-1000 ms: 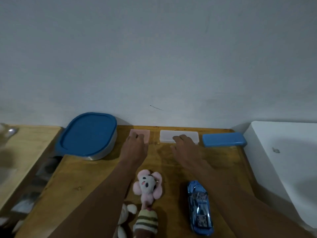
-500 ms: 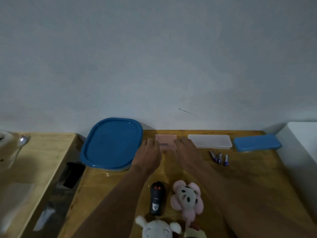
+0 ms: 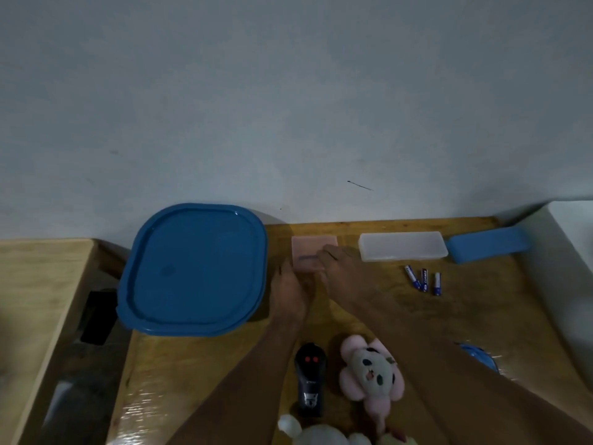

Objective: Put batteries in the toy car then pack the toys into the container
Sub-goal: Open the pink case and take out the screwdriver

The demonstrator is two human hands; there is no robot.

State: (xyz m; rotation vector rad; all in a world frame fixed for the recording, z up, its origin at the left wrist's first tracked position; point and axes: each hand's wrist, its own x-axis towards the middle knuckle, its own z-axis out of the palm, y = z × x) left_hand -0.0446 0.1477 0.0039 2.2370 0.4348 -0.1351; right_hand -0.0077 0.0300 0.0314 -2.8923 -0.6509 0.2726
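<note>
A small pink box (image 3: 313, 250) lies near the wall in the middle of the wooden table (image 3: 401, 316). The fingers of my right hand (image 3: 341, 273) rest on its near right edge. My left hand (image 3: 288, 293) lies on the table at the box's near left corner. Three batteries (image 3: 423, 279) lie loose to the right. Only the tip of the blue toy car (image 3: 478, 359) shows behind my right forearm. A large container with a blue lid (image 3: 192, 268) stands to the left. A pink plush (image 3: 369, 374) and a white plush (image 3: 321, 436) lie at the front.
A black remote (image 3: 309, 379) lies between my forearms. A clear box (image 3: 402, 250) and a blue box (image 3: 484, 248) sit along the wall. A white block (image 3: 564, 268) borders the table on the right. A second wooden surface (image 3: 38, 284) stands left, across a gap.
My right hand has moved left from the clear box to the pink box, uncovering the batteries. My left hand has slid to the pink box's left side. The view has shifted left.
</note>
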